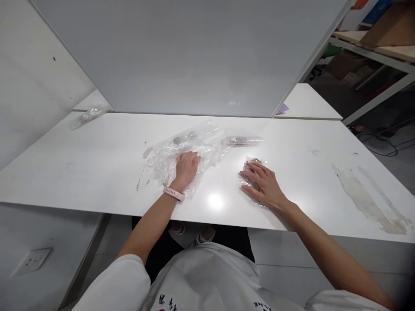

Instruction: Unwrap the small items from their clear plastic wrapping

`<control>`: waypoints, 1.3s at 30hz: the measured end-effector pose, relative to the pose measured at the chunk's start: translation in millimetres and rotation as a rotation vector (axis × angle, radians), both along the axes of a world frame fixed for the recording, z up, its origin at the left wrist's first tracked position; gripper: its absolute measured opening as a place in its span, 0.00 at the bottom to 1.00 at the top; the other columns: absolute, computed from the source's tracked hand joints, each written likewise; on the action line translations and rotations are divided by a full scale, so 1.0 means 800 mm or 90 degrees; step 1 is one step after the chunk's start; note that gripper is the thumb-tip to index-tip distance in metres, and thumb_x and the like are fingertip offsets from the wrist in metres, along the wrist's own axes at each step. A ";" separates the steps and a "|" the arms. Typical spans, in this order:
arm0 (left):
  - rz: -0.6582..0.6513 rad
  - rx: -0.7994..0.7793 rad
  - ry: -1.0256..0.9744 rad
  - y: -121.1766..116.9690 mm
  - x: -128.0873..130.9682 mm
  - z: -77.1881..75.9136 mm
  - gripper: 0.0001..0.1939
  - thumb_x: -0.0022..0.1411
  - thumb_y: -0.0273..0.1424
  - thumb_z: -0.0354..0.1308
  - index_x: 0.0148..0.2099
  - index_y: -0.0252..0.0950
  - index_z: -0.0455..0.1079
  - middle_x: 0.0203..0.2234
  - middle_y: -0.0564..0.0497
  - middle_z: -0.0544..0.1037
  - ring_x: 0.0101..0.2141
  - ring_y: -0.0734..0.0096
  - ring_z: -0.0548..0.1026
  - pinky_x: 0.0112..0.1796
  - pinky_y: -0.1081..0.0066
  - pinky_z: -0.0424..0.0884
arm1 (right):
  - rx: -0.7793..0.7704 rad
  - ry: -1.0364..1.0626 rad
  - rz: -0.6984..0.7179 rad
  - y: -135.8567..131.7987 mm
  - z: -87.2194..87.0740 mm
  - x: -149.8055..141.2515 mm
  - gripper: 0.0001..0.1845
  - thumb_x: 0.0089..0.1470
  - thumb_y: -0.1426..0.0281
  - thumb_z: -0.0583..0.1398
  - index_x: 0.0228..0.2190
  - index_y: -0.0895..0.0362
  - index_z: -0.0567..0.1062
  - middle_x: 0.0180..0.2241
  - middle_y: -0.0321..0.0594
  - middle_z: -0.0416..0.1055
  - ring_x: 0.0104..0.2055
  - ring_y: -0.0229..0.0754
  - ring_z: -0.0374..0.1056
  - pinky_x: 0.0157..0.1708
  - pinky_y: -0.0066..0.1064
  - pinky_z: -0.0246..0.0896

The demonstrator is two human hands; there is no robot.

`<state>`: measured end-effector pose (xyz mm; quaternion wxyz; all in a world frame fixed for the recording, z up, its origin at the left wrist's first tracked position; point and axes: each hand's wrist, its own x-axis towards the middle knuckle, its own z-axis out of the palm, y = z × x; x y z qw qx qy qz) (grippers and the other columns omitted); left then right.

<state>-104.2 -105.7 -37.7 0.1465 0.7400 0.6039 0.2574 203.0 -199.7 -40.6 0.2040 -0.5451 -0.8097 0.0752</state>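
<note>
My left hand [188, 168] rests on a crumpled clear plastic bag [207, 149] spread over the middle of the table. Its fingers lie fairly flat, and a pink band circles that wrist. Small round dark shapes show through the far part of the plastic. With fingers spread, my right hand [262, 182] lies over a smaller clear packet [249, 160]. A gold-coloured round item [256, 161] peeks out beyond the fingertips; most of the packet's contents are hidden. Behind and between the hands sits a long, narrow wrapped item [244, 141], too blurred to name.
A white table [97, 172] bears the things, with a grey partition [201, 56] along its back. Another clear plastic packet [90, 114] lies at the far left. Tape-like marks [366, 198] cover part of the right side. A purple paper [283, 109] lies beyond the partition's right edge.
</note>
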 end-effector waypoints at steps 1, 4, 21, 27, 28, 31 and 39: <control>0.000 -0.001 -0.001 0.000 0.000 0.000 0.14 0.72 0.33 0.48 0.43 0.38 0.75 0.52 0.48 0.79 0.58 0.61 0.70 0.60 0.60 0.55 | 0.029 -0.003 -0.022 0.003 -0.003 0.000 0.17 0.63 0.56 0.56 0.48 0.46 0.77 0.60 0.40 0.67 0.64 0.56 0.58 0.59 0.53 0.54; 0.000 -0.001 0.002 0.000 0.000 0.000 0.14 0.71 0.33 0.48 0.40 0.38 0.76 0.53 0.48 0.78 0.57 0.61 0.70 0.61 0.59 0.56 | 0.101 0.018 -0.113 0.020 -0.007 0.013 0.17 0.64 0.59 0.54 0.31 0.52 0.79 0.45 0.42 0.76 0.50 0.51 0.68 0.50 0.47 0.60; -0.003 0.009 -0.017 0.000 0.000 -0.002 0.13 0.69 0.34 0.50 0.38 0.38 0.75 0.53 0.47 0.79 0.58 0.60 0.70 0.61 0.55 0.57 | 0.066 -0.011 -0.121 0.054 -0.006 0.097 0.17 0.54 0.50 0.61 0.34 0.50 0.76 0.54 0.44 0.68 0.56 0.57 0.60 0.53 0.50 0.57; -0.005 0.013 -0.025 0.000 0.000 0.000 0.12 0.69 0.33 0.51 0.37 0.39 0.75 0.52 0.48 0.79 0.57 0.59 0.71 0.60 0.55 0.58 | 0.076 -0.019 -0.140 0.077 -0.020 0.109 0.28 0.51 0.45 0.61 0.48 0.47 0.73 0.53 0.46 0.67 0.62 0.59 0.56 0.59 0.55 0.48; -0.004 0.013 -0.024 0.000 0.000 -0.001 0.12 0.68 0.33 0.51 0.37 0.39 0.75 0.52 0.48 0.79 0.57 0.59 0.71 0.60 0.55 0.58 | 0.056 -0.020 -0.132 0.079 -0.020 0.112 0.30 0.51 0.45 0.60 0.51 0.46 0.72 0.56 0.47 0.65 0.63 0.59 0.55 0.59 0.55 0.48; -0.007 0.014 -0.021 0.002 -0.001 -0.003 0.12 0.68 0.34 0.52 0.38 0.39 0.76 0.52 0.48 0.79 0.57 0.59 0.71 0.60 0.55 0.58 | 0.001 -0.041 -0.100 0.081 -0.018 0.120 0.30 0.53 0.45 0.60 0.54 0.43 0.70 0.63 0.44 0.59 0.63 0.60 0.55 0.58 0.55 0.50; -0.013 0.038 -0.009 0.002 -0.001 -0.006 0.11 0.68 0.34 0.52 0.41 0.38 0.76 0.52 0.47 0.79 0.57 0.59 0.71 0.60 0.55 0.59 | 0.056 -0.027 -0.189 0.066 -0.002 0.104 0.27 0.51 0.47 0.62 0.49 0.48 0.76 0.43 0.44 0.74 0.45 0.54 0.68 0.40 0.43 0.63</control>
